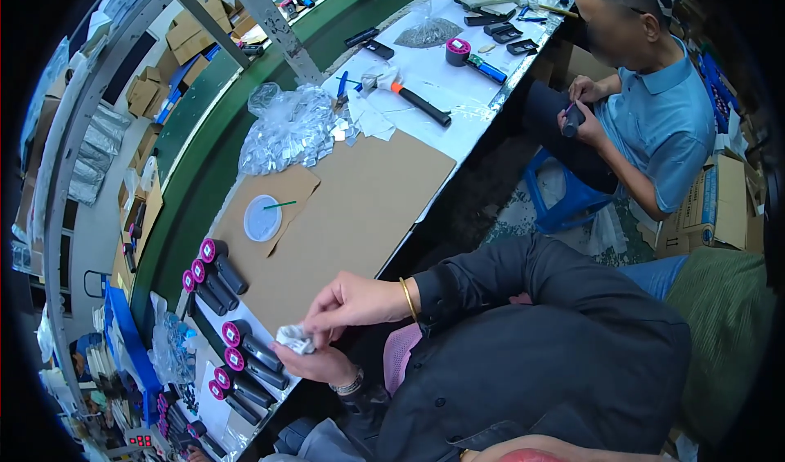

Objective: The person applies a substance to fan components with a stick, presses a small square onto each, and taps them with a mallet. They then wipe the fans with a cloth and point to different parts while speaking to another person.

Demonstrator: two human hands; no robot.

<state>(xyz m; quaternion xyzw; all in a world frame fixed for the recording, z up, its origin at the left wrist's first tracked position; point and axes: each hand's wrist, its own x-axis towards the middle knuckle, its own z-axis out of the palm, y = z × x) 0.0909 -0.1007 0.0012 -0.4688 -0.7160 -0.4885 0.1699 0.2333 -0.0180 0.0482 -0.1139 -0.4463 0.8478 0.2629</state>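
Note:
Above the table's near edge, my two hands meet at a crumpled white cloth (293, 339). My left hand (323, 366), with a watch at its wrist, holds the cloth from below, fingers curled round it. My right hand (353, 300), a gold bangle on the wrist, pinches the cloth from above. Whether anything small lies inside its folds is hidden. Just left of my hands lie several black flashlight-like bodies (263, 354) with pink-rimmed round heads, in two groups. Beyond my right hand stretches a flat brown cardboard sheet (352, 204).
A round clear lid or dish (262, 218) with a green stick lies on the cardboard. Behind it sits a plastic bag (286, 127) of small clear pieces. A black-and-orange hammer (421, 104) lies farther along. At right, a co-worker (662, 110) handles a dark part beside a blue stool (564, 196).

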